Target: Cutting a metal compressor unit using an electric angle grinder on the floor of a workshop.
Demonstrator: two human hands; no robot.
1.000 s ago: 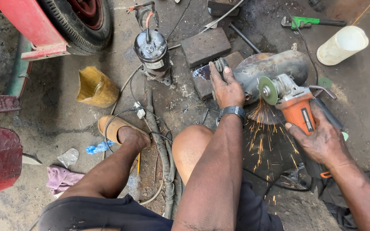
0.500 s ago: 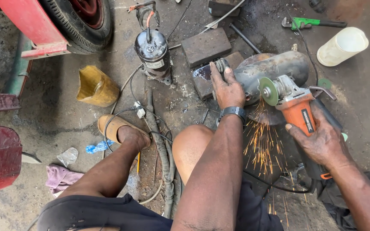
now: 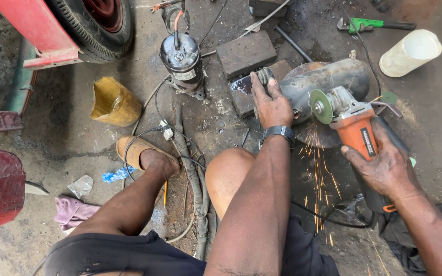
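Red bodywork (image 3: 24, 36) and a black tyre (image 3: 95, 25) are filling the far left of the view, with a crumpled yellow container (image 3: 112, 102) lying on the oily floor (image 3: 62, 138) below them. My sandalled foot (image 3: 141, 153) is resting beside a bundle of hoses and cables (image 3: 193, 168), and a black compressor can (image 3: 181, 59) is standing upright just beyond, next to two dark bricks (image 3: 245, 53).

My left hand (image 3: 271, 105) is pressing down, fingers spread flat, on the near end of the grey metal cylinder (image 3: 328, 79); a wristwatch (image 3: 278, 133) is sitting on that wrist. This hand is not closing round anything, only bracing the piece against the bricks.

My right hand (image 3: 384, 166) is clamping round the rear handle of the orange angle grinder (image 3: 356, 130), fingers wrapped fully about it. The green disc (image 3: 321, 106) is meeting the cylinder just right of my left hand, well forward of my right grip, so the work lies between my two hands.

Compared with half a second ago, the spark stream (image 3: 321, 174) is falling in a thinner, more scattered spray towards my knee, while both hands and the cylinder are keeping their places. I am judging from this that the disc is biting less heavily at this instant, though the cut line itself is hidden behind the disc.

A white plastic cup (image 3: 410, 52) and a green-handled wrench (image 3: 369, 23) are lying well apart at the upper right.
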